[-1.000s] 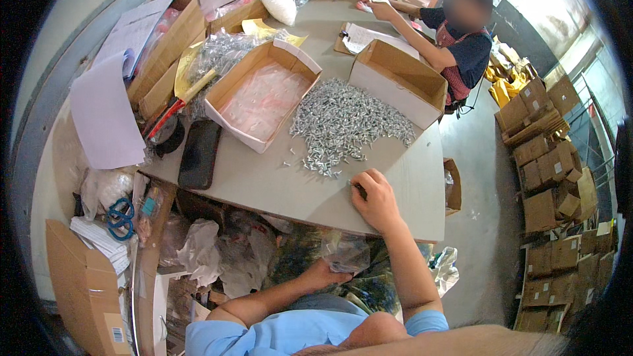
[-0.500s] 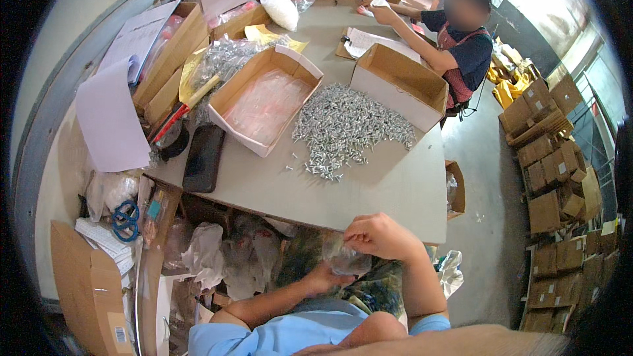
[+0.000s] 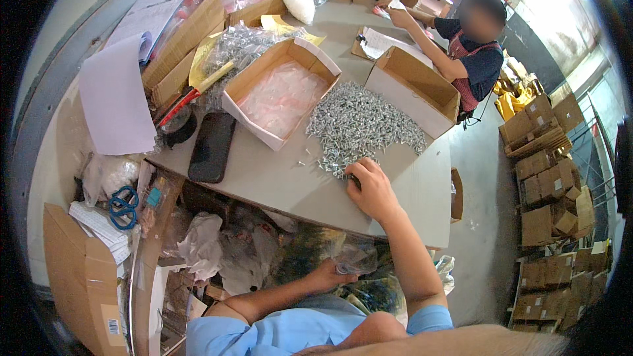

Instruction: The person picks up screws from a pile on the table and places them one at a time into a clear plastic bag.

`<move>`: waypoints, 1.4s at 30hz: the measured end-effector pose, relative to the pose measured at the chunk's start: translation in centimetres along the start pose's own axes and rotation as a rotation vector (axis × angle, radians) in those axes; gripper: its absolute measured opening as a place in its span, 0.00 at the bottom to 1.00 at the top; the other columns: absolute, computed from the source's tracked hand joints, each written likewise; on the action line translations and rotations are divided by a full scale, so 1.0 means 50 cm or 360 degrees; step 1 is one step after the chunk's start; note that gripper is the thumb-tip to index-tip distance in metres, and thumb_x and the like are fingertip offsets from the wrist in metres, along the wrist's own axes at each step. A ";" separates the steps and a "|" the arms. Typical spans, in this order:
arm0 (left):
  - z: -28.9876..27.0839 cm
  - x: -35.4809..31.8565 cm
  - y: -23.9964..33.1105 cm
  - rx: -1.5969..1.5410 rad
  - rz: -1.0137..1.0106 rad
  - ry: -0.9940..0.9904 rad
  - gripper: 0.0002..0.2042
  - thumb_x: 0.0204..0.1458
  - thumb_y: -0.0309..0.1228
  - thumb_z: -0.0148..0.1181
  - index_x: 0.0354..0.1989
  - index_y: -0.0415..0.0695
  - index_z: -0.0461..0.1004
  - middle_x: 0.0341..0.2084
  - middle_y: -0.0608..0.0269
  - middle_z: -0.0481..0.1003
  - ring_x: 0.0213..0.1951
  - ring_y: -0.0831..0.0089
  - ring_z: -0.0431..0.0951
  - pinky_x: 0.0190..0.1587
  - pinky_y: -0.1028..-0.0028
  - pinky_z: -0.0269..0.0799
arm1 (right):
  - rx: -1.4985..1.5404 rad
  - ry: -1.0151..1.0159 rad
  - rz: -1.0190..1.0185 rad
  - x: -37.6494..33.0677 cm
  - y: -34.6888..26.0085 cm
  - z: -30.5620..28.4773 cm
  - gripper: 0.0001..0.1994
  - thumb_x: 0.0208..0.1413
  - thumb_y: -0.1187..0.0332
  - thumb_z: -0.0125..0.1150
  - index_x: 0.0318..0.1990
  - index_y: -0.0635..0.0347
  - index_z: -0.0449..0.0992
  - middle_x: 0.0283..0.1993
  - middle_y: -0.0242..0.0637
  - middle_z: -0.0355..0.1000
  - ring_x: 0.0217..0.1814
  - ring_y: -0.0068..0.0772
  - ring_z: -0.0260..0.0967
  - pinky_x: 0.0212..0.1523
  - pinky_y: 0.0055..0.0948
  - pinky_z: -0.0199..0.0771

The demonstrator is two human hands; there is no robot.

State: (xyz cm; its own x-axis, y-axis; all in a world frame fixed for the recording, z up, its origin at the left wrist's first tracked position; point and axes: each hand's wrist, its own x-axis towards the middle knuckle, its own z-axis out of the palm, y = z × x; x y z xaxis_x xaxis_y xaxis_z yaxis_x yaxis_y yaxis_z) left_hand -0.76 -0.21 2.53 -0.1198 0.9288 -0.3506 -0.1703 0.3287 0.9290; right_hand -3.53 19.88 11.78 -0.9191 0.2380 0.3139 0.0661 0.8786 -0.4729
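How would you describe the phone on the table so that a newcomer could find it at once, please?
Start at the grey table and find the open cardboard box of clear bags near its middle. Just left of that box, by the table's near edge, lies the phone. It is the only flat, glossy black slab there, unlike the silvery screw pile to the right.

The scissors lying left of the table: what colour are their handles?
Blue handles on the scissors, seen in the head view, lying on a stack of papers.
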 end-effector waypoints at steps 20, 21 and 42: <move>0.012 0.021 -0.039 0.0030 0.0261 0.0179 0.22 0.47 0.35 0.68 0.49 0.40 0.71 0.43 0.63 0.74 0.43 0.72 0.72 0.47 0.69 0.70 | 0.0651 -0.0379 0.0059 -0.156 -0.024 -0.090 0.05 0.46 0.75 0.62 0.32 0.62 0.76 0.29 0.39 0.70 0.28 0.36 0.68 0.30 0.29 0.69; 0.011 0.038 -0.069 0.0152 0.0315 0.0241 0.23 0.46 0.34 0.68 0.49 0.39 0.70 0.42 0.63 0.74 0.43 0.72 0.72 0.47 0.69 0.70 | 0.0780 -0.0321 0.0266 -0.159 -0.017 -0.081 0.03 0.48 0.76 0.62 0.31 0.63 0.75 0.28 0.36 0.69 0.27 0.27 0.66 0.28 0.24 0.66; -0.111 -0.091 0.161 -0.0428 0.0332 -0.0316 0.29 0.42 0.35 0.72 0.51 0.38 0.66 0.44 0.62 0.72 0.47 0.74 0.70 0.49 0.71 0.68 | 0.0383 -0.0349 -0.0766 -0.160 -0.164 -0.086 0.13 0.40 0.72 0.66 0.38 0.58 0.76 0.55 0.42 0.61 0.56 0.51 0.58 0.54 0.43 0.64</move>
State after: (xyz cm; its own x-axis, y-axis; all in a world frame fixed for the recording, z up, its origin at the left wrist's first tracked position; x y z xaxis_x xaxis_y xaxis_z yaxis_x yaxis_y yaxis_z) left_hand -7.04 -2.76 10.94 0.0084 0.9947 -0.1029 -0.4155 0.0971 0.9044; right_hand 4.94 12.55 16.68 -0.8846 -0.2786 0.3739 -0.4455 0.7420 -0.5011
